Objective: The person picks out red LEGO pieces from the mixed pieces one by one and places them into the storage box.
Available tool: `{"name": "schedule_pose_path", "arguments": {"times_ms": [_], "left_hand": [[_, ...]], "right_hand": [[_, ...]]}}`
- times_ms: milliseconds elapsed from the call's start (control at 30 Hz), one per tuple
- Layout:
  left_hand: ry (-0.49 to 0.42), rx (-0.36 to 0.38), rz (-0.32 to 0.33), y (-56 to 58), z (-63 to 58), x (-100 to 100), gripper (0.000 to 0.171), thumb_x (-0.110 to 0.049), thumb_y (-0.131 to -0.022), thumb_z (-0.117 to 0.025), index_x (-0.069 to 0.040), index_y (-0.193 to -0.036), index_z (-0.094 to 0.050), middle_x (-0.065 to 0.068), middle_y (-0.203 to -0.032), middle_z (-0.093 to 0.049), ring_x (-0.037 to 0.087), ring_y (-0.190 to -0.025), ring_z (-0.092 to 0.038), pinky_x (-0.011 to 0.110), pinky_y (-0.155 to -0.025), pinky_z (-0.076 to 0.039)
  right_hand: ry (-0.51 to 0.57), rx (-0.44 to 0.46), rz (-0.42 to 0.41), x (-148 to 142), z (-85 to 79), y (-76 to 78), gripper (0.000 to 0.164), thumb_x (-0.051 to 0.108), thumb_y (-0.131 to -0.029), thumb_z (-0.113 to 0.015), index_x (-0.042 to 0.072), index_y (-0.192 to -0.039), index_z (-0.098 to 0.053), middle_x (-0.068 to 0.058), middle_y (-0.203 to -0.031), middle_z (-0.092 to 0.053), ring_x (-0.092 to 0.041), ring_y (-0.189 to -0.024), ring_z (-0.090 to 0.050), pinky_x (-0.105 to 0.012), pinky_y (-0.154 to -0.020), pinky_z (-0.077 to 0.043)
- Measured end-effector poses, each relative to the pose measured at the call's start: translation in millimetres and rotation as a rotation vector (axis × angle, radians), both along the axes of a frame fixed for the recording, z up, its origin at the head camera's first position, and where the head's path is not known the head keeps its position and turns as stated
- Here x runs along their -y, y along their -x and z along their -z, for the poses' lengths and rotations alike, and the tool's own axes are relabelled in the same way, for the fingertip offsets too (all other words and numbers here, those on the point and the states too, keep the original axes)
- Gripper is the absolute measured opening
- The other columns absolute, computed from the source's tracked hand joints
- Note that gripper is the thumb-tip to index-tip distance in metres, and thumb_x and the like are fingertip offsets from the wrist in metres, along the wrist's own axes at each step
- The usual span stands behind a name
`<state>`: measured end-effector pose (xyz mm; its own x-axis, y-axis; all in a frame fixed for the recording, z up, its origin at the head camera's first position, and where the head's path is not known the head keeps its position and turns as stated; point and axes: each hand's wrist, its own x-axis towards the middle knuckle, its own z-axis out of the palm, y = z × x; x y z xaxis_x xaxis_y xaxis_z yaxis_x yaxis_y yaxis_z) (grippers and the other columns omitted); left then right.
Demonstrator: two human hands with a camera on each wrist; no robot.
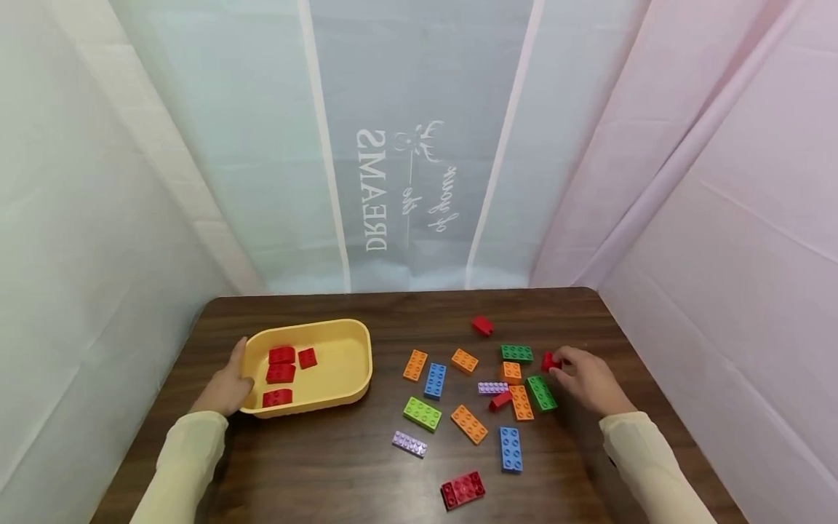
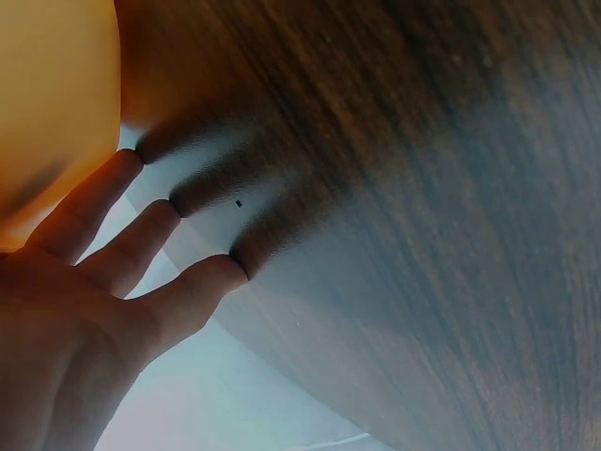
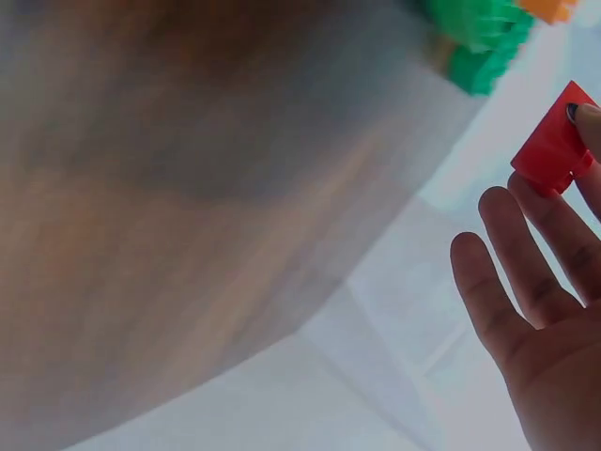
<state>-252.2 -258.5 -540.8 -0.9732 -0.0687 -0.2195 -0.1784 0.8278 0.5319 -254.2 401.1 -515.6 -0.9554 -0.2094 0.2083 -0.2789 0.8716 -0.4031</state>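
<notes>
My left hand (image 1: 225, 382) is at the left end of a yellow tray (image 1: 364, 364), thumb over the rim and forefinger along the outside. In the left wrist view three straight fingers reach down to the table beside the tray wall. Several red toy bricks (image 1: 281, 373) lie in the tray's left half. Over on the right, my right hand (image 1: 585, 375) pinches a red brick (image 3: 554, 146) between thumb and fingers, the other fingers spread apart. Just left of that hand lies a dark green brick (image 1: 541, 393).
Loose orange, blue, green, purple and red bricks spread over the dark wooden table (image 1: 314, 473). A red brick (image 1: 482, 325) lies at the back and a dark red one (image 1: 463, 490) in front. White cloth walls (image 1: 720, 291) stand close around the table.
</notes>
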Motion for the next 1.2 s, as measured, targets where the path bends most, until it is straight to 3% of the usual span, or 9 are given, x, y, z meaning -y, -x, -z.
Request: {"name": "schedule_pose_path", "arguments": {"times_ms": [133,500,800,967,1200], "left_hand": [[-0.011,0.006,-0.016,2.8,-1.5,-3.2,0.083,-0.015,-0.092,-0.041,-0.009,-0.156,0.013,0.041,-0.14,-0.038,0.04,-0.102,-0.054,0.058,-0.087,-0.044],[0.0,-0.009,-0.026,0.8,0.8,-4.5,0.083,-0.011,-0.09,-0.042,-0.009,-0.157,0.007,0.04,-0.137,-0.043,0.036,-0.094,-0.056,0.055,-0.084,-0.046],[0.0,-0.05,-0.017,8.9,4.5,-11.2,0.083,-0.01,-0.088,-0.043,-0.008,-0.158,0.002,0.037,-0.131,-0.051,0.031,-0.084,-0.057,0.05,-0.079,-0.048],[-0.018,-0.07,-0.011,6.9,5.3,-12.6,0.082,-0.009,-0.087,-0.044,-0.007,-0.157,0.0,0.036,-0.129,-0.053,0.03,-0.085,-0.058,0.049,-0.08,-0.048],[-0.003,-0.089,-0.033,3.4,1.9,-4.2,0.081,-0.009,-0.087,-0.044,-0.006,-0.157,-0.003,0.035,-0.13,-0.053,0.031,-0.09,-0.059,0.052,-0.085,-0.046]], "right_hand": [[-0.014,-0.032,-0.028,17.8,-11.0,8.2,0.016,0.023,-0.086,-0.07,0.018,-0.1,-0.063,-0.002,-0.097,-0.067,-0.022,-0.085,-0.059,-0.049,-0.076,-0.053],[0.023,-0.009,-0.131,78.0,-30.8,26.1,0.019,0.03,-0.089,-0.067,0.021,-0.105,-0.064,0.001,-0.104,-0.066,-0.02,-0.09,-0.059,-0.046,-0.079,-0.053],[-0.002,-0.035,-0.24,134.0,-37.6,40.9,0.021,0.027,-0.088,-0.068,0.02,-0.108,-0.065,0.0,-0.11,-0.066,-0.023,-0.098,-0.059,-0.047,-0.085,-0.052],[-0.037,-0.025,-0.314,166.0,-39.5,45.7,0.021,0.026,-0.09,-0.066,0.019,-0.109,-0.065,-0.002,-0.117,-0.065,-0.025,-0.109,-0.059,-0.049,-0.091,-0.049],[-0.07,-0.057,-0.392,207.6,-42.5,54.4,0.024,0.028,-0.089,-0.068,0.019,-0.111,-0.066,-0.001,-0.116,-0.065,-0.02,-0.107,-0.058,-0.044,-0.091,-0.05]]}}
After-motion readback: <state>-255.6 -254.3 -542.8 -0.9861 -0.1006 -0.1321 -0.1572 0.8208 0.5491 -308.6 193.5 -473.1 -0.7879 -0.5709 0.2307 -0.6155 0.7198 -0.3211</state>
